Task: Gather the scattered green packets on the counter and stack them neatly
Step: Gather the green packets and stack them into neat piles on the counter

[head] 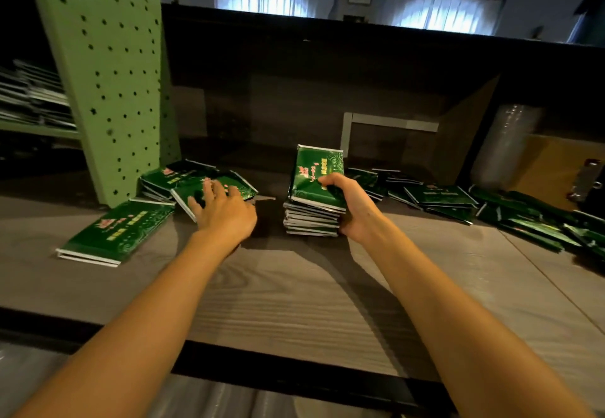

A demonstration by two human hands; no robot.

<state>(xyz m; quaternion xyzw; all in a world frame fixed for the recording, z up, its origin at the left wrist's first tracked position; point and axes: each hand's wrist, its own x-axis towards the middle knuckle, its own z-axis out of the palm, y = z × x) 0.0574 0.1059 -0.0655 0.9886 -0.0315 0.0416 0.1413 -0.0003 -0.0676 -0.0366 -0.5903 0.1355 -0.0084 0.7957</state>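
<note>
packets [315, 214] stacked under right hand [352, 208]; left hand [222, 211] touches another.

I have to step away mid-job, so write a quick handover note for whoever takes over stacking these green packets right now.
Left hand: open, fingers spread on a loose packet in the left pile by the green post.
Right hand: grips the stack at mid-counter, thumb on its tilted top packet.
Done: one stack built, top not yet squared.
Left: the left pile, two packets at front left, and the long scatter to the right.
</note>
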